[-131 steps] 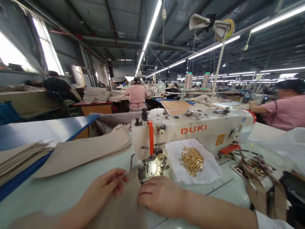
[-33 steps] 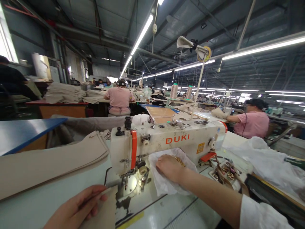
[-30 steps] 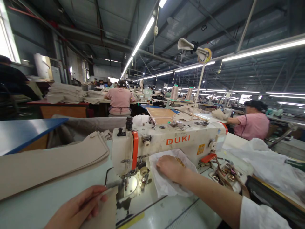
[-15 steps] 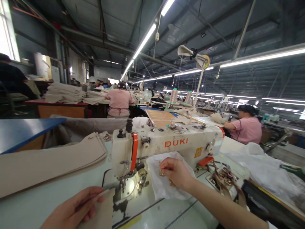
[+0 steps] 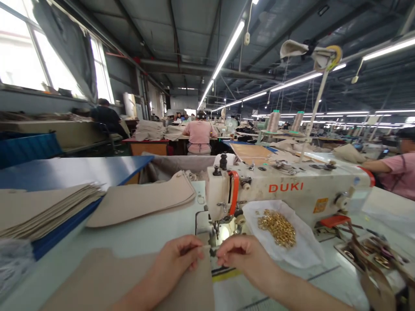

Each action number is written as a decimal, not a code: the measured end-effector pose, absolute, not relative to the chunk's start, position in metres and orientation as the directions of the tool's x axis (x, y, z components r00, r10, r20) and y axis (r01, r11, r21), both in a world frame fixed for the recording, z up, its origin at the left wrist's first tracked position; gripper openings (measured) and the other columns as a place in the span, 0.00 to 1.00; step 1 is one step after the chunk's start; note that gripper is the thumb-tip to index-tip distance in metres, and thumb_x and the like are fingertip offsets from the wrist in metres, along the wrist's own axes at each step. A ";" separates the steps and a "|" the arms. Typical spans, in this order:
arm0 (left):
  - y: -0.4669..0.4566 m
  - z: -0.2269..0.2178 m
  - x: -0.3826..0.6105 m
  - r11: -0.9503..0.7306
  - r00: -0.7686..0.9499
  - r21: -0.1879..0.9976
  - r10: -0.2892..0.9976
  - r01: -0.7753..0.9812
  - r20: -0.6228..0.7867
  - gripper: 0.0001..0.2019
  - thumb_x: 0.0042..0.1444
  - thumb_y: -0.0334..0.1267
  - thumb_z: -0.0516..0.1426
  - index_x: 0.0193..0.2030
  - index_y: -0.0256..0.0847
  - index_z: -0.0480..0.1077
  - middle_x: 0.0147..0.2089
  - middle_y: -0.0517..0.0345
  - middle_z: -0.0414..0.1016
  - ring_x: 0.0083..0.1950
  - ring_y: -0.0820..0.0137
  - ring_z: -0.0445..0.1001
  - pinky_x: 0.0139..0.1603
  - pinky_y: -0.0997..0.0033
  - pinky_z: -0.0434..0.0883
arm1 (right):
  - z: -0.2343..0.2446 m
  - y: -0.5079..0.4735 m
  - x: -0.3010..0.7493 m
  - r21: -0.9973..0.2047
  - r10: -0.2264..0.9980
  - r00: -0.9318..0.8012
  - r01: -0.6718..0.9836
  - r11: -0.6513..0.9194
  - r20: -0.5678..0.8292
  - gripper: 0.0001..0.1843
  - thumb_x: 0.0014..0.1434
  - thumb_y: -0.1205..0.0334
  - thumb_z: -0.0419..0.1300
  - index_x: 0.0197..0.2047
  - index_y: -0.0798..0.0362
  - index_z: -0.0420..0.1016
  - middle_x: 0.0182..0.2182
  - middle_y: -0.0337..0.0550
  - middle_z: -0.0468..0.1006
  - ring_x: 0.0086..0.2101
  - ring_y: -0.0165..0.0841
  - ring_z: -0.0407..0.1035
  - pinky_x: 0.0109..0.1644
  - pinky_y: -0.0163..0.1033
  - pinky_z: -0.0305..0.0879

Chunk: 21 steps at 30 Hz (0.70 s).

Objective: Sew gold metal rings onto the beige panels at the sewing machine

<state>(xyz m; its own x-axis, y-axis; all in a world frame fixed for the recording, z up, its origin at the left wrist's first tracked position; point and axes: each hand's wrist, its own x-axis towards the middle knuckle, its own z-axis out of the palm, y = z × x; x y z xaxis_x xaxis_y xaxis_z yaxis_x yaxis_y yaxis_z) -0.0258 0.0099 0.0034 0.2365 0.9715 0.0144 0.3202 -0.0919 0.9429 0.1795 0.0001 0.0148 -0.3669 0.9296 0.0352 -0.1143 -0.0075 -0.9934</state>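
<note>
in the head view, the left hand has its thumb and fingers clamped on the upper edge of a beige piece of cloth, close to a corner. the cloth lies on the pale green worktop, spreading left beneath the forearm, with its right edge just in front of the sewing machine. the right hand is just beside that corner, its fingertips drawn in close to one another; i cannot tell whether they are closed on anything small. a bright patch of light falls under the needle end, just beyond both hands.

the machine is white, with an orange part at its left end and red lettering reading "duki". in front of its arm, to the right of the right hand, a pile of small gold metal pieces lies on a crumpled white sheet. farther right, brown straps lie near a few metal rings. behind the left hand is a stack of beige panels, and another stack sits at the far left. two thread spools stand behind the machine. a person in pink sits beyond, back turned.
</note>
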 end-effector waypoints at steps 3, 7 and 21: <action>0.006 0.008 -0.023 -0.060 0.229 0.961 0.973 0.269 -0.004 0.13 0.47 0.48 0.58 0.27 0.39 0.72 0.22 0.63 0.70 0.22 0.73 0.66 0.25 0.74 0.64 | 0.006 0.011 0.165 -0.992 0.931 -0.365 -0.118 -0.045 0.001 0.12 0.38 0.55 0.73 0.26 0.52 0.80 0.25 0.39 0.81 0.30 0.34 0.75 0.40 0.39 0.69; 0.005 0.013 -0.022 -0.047 0.198 0.960 0.980 0.275 -0.008 0.11 0.47 0.46 0.57 0.27 0.39 0.71 0.20 0.66 0.67 0.20 0.74 0.64 0.23 0.75 0.62 | -0.004 0.021 0.160 -0.974 0.927 -0.364 -0.161 -0.159 -0.091 0.20 0.36 0.50 0.74 0.30 0.55 0.81 0.28 0.46 0.82 0.34 0.37 0.76 0.41 0.41 0.70; -0.006 0.003 -0.015 -0.232 0.230 0.836 0.964 0.497 0.131 0.10 0.56 0.41 0.53 0.29 0.42 0.72 0.21 0.64 0.68 0.23 0.71 0.66 0.26 0.74 0.62 | -0.014 0.024 0.150 -0.982 0.978 -0.186 -0.179 0.058 0.092 0.08 0.40 0.63 0.69 0.28 0.51 0.78 0.26 0.40 0.81 0.30 0.34 0.75 0.35 0.36 0.68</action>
